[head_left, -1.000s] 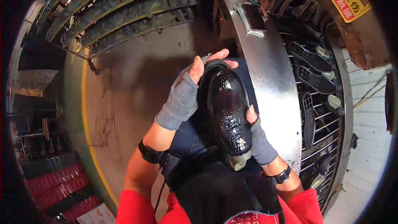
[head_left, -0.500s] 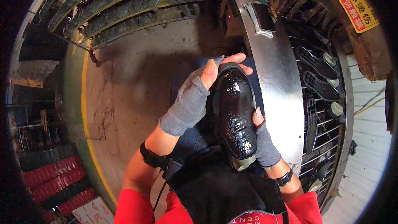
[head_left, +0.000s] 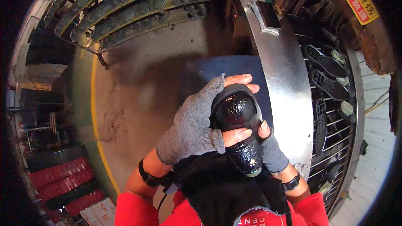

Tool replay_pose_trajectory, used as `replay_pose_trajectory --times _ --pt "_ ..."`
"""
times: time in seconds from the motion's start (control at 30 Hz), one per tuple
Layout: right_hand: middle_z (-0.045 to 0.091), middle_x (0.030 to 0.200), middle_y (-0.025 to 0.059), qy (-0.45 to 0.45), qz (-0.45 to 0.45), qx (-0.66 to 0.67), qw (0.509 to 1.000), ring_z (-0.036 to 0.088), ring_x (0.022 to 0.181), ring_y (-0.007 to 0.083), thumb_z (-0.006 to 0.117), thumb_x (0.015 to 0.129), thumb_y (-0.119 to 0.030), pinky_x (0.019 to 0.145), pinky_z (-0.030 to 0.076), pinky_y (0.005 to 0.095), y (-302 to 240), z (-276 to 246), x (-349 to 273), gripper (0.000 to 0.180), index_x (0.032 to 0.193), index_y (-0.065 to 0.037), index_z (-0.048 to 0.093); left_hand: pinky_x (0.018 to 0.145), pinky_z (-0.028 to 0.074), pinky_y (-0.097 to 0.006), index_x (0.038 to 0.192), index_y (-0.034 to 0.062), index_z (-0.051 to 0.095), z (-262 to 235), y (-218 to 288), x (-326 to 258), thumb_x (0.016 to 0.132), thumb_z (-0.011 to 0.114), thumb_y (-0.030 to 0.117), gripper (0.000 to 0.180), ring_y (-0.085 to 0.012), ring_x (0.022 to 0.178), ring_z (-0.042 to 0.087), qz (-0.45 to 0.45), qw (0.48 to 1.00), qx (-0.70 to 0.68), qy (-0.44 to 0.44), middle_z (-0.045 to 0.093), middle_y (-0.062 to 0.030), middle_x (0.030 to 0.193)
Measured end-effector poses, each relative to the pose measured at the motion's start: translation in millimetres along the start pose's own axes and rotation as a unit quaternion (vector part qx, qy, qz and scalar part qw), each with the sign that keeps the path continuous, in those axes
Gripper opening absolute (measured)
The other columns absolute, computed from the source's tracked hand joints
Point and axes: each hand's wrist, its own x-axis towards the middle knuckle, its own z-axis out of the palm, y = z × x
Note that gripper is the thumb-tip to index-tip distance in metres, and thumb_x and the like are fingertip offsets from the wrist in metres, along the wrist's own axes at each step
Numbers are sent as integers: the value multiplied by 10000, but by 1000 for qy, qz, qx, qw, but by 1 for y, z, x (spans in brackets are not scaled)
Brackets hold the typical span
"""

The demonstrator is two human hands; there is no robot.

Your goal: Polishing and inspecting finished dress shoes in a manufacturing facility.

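I hold a glossy black shoe upper on its last [head_left: 240, 129] upright in front of my chest, toe end up. My left hand [head_left: 197, 123], in a grey fingerless glove, wraps over its top and left side, with the fingertips over the toe and the thumb across the front. My right hand [head_left: 270, 150], also in a grey fingerless glove, grips the shoe from the right and underneath, mostly hidden behind it. A dark apron [head_left: 217, 192] covers my lap below the shoe.
A curved metal bench edge [head_left: 289, 96] runs down the right. Beyond it, a wire conveyor rack [head_left: 331, 100] carries black soles. Racks of shoe parts [head_left: 138, 4] arc across the top left. Red crates [head_left: 63, 180] stand at lower left on a concrete floor [head_left: 138, 96] with a yellow line.
The shoe has come closer and tilted more upright. My left hand has slid further over its front, the thumb now lying across it. The view has shifted slightly.
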Motion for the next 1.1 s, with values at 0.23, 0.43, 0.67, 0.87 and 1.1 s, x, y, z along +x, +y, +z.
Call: replay_pose_trajectory --times 0.23,0.43,0.67,0.87,1.1 --pt "703 1130 114 -55 -16 -156 986 644 1052 127 643 990 -613 856 540 293 -4 -26 0 747 1271 79 636 1196 388 -414 1557 26 345 8 1 -18 818 859 143 909 -285 1361 591 23 990 -139 8 590 -220 1487" --pt "666 1342 149 -28 42 -80 996 681 1110 224 626 1018 -555 850 576 290 -4 -54 -18 717 1471 -3 553 1164 423 -646 1591 292 259 -7 -13 -24 734 960 449 1119 -455 1358 550 235 936 -241 103 500 -233 1533" --pt "690 1281 109 136 -31 -81 987 682 1133 201 651 1010 -532 893 577 341 -71 -66 -46 670 1427 -14 576 1234 319 -510 1616 92 347 -13 -27 -20 837 901 329 985 -396 1505 400 133 950 -276 -62 393 -262 1623" --pt "692 1224 85 20 -118 -492 863 629 1190 184 999 554 -292 1050 479 322 -131 -43 -6 865 1289 13 660 1257 222 -377 1586 2 410 53 -39 19 1016 606 537 806 -280 1509 382 1 993 -114 32 405 -175 1646" --pt "727 1043 161 -73 -167 -561 807 722 999 312 976 621 -463 894 543 378 -111 -18 8 790 1222 -57 665 1090 416 -365 1317 -1 569 63 -54 6 1089 437 478 547 -196 1174 566 -11 992 -39 118 617 -85 1272"
